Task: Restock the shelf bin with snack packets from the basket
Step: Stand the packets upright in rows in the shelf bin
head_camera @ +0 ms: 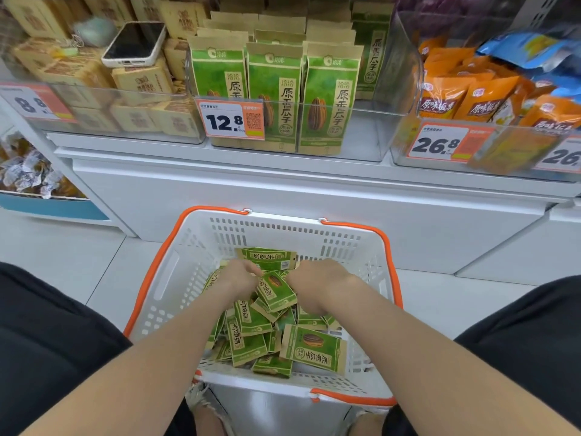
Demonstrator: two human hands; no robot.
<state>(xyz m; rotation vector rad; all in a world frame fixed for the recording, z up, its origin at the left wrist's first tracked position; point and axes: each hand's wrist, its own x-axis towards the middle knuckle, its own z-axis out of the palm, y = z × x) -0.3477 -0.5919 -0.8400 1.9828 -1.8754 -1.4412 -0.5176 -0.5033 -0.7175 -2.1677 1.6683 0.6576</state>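
Note:
A white basket (pixel 176 272) with orange handles sits on the floor in front of me, holding several green sunflower-seed packets (pixel 314 347). Both my hands are down inside it, over the pile. My left hand (pixel 237 275) has its fingers curled around packets at the far side of the heap. My right hand (pixel 317 278) is curled too, gripping packets beside it; one green packet (pixel 275 292) sticks up between the two hands. Above, a clear shelf bin (pixel 361 133) holds upright rows of the same green packets (pixel 275 99), with free room at its right side.
A 12.8 price tag (pixel 231 119) hangs on the bin's front. Left bin holds tan boxes with a phone (pixel 135 44) lying on top. Right bin (pixel 405 89) holds orange and blue bags. A white cabinet front (pixel 283 190) stands behind the basket.

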